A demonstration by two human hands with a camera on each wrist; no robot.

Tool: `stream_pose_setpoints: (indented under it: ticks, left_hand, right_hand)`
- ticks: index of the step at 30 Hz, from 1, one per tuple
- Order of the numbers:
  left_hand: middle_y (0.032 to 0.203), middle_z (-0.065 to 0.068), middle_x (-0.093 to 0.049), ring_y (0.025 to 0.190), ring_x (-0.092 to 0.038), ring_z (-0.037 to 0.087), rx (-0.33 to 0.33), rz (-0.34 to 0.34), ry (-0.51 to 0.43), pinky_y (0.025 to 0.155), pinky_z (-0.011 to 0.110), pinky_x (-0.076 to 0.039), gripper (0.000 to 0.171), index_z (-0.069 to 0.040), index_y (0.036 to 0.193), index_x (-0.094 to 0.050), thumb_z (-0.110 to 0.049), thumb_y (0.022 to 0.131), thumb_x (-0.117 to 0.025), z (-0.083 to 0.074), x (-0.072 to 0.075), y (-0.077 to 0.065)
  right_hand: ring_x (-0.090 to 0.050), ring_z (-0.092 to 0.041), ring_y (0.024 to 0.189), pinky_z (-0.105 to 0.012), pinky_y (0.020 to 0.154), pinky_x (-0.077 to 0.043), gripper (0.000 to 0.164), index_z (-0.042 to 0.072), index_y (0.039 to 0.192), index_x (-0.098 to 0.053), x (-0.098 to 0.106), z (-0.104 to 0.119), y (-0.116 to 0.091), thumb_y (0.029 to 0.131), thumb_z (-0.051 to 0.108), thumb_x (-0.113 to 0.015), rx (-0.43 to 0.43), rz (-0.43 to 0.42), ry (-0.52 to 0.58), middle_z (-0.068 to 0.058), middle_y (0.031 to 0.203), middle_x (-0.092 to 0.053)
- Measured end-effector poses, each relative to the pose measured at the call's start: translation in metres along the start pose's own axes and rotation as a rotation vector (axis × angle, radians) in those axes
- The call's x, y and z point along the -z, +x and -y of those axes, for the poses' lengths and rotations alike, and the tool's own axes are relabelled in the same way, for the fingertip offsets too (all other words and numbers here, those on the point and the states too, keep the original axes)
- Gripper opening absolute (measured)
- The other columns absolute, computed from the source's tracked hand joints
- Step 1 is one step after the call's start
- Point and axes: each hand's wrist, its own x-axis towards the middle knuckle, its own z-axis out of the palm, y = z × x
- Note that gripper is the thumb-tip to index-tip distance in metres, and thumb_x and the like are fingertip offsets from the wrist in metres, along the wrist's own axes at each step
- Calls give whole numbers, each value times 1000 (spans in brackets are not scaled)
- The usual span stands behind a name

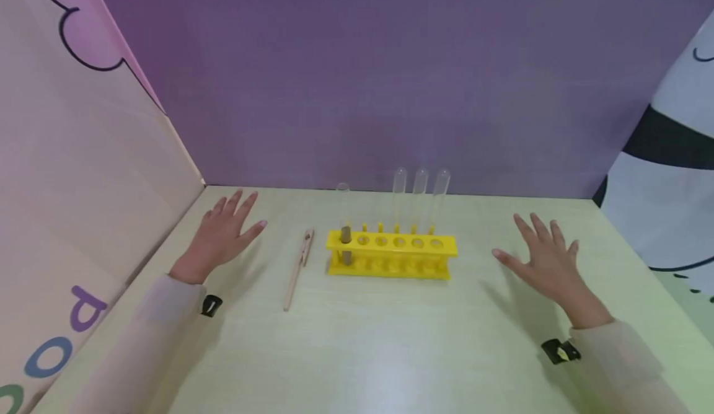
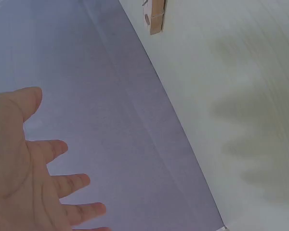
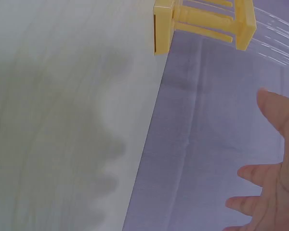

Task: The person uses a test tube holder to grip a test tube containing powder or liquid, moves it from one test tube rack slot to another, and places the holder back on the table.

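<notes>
My left hand (image 1: 223,234) hovers over the left side of the table, fingers spread, holding nothing. On the right, my right hand (image 1: 549,262) is likewise spread and holds nothing. Between them stands a yellow test tube rack (image 1: 390,243). One test tube (image 1: 346,240) with dark grey contents stands upright in its leftmost hole. Three clear test tubes (image 1: 420,181) sit upside down on the pegs at the rack's back right. A wooden test tube clamp (image 1: 298,271) lies between my left hand and the rack; its end (image 2: 156,17) shows in the left wrist view.
The pale wooden table (image 1: 334,352) ends at a purple back panel (image 1: 362,79). A printed panel (image 1: 83,154) with letters rises on the left, and a white and black one (image 1: 675,141) on the right. Both sleeves have a dark strap piece at the wrist.
</notes>
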Motion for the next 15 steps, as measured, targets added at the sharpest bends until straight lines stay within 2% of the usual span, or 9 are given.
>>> stream_pose_setpoints:
  ticks: [4,9,15]
  left_hand:
    - [150,31,-14,131,-19,56,-3,9,-26,102,67,-18,69,-5,149,-18,-49,99,-36,-3,-4,2]
    - [148,32,-19,131,-24,52,-22,22,-45,104,62,-21,69,-3,149,-19,-47,99,-38,-8,-10,6]
    - [148,31,-20,133,-22,51,-8,95,-82,102,63,-25,70,-3,148,-22,-48,98,-41,-18,-15,5]
  right_hand:
    - [-3,-63,130,-81,88,-1,93,6,150,-14,-1,6,3,85,52,-62,4,59,50,-32,150,-9]
    - [-6,-64,129,-78,93,-4,99,3,149,-16,-8,16,9,80,48,-70,38,133,123,-33,149,-11]
    - [-10,-54,134,-69,102,-9,103,1,149,-11,-25,24,13,78,40,-75,89,198,275,-32,150,-11]
